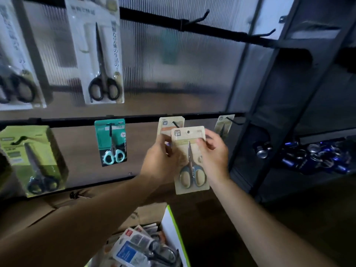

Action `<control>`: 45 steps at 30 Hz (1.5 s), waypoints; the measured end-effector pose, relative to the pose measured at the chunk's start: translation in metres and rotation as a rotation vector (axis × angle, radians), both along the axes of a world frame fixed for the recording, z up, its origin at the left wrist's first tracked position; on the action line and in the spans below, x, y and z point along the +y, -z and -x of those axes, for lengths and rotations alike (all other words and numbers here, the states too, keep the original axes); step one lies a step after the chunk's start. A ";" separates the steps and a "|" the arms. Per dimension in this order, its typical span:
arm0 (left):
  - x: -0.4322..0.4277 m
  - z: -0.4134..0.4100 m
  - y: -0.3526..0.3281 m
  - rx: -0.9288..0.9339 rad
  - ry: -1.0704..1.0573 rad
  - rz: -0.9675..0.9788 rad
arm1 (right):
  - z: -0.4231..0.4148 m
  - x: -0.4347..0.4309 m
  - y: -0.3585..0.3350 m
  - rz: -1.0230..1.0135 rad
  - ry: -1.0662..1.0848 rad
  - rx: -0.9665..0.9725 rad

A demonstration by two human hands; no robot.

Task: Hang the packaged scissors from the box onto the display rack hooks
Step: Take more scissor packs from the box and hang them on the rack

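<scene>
— Ribbed translucent panelling backs a dim display rack (256, 78). Where is the pack of scissors?

— The beige pack of scissors (189, 160) is upright in front of the lower rail (134, 118), held in both hands. The left hand (159, 162) has its grip closed on the card's left edge, fingers curled behind it. The right hand (213, 153) pinches the upper right edge. The card's hang hole sits just below and to the right of a black hook (175, 124), not on it.

— And around it?

— A matching pack (163, 125) hangs on that hook, right behind the held one, and another beige pack (223, 126) hangs further right. Leftward on the same rail hang a teal pack (111, 141) and a green pack (32, 160). Higher up hangs a white pack (100, 54) with black-handled scissors. Below the forearms, an open box (169, 226) holds more packs (138, 247).
</scene>
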State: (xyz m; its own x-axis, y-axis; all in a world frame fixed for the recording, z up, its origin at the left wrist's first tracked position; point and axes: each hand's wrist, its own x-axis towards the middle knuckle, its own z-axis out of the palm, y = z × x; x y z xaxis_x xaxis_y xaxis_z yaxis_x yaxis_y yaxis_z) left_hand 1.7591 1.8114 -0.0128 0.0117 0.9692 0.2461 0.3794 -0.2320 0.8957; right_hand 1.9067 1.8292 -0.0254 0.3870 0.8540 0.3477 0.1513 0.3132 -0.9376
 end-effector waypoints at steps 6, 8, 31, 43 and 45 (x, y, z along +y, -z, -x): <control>0.024 -0.088 -0.029 0.015 0.110 -0.074 | -0.080 0.027 -0.024 -0.038 0.160 -0.010; 0.031 -0.112 -0.033 0.069 0.173 -0.071 | -0.102 0.038 -0.027 -0.040 0.219 -0.027; 0.076 -0.215 -0.038 0.346 0.289 0.045 | -0.192 0.108 0.002 0.091 0.288 -0.172; 0.089 -0.222 -0.021 0.240 0.242 0.063 | -0.200 0.122 0.008 0.084 0.282 -0.193; 0.089 -0.221 -0.017 0.216 0.226 0.101 | -0.201 0.121 0.011 0.090 0.277 -0.193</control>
State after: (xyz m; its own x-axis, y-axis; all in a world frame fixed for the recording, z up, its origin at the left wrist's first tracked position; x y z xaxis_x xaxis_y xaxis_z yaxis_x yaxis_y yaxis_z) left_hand 1.9802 1.9006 0.0038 0.2709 0.9554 0.1174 0.5118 -0.2463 0.8230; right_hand 2.1079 1.9502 -0.0367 0.5424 0.7566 0.3653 0.3965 0.1528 -0.9052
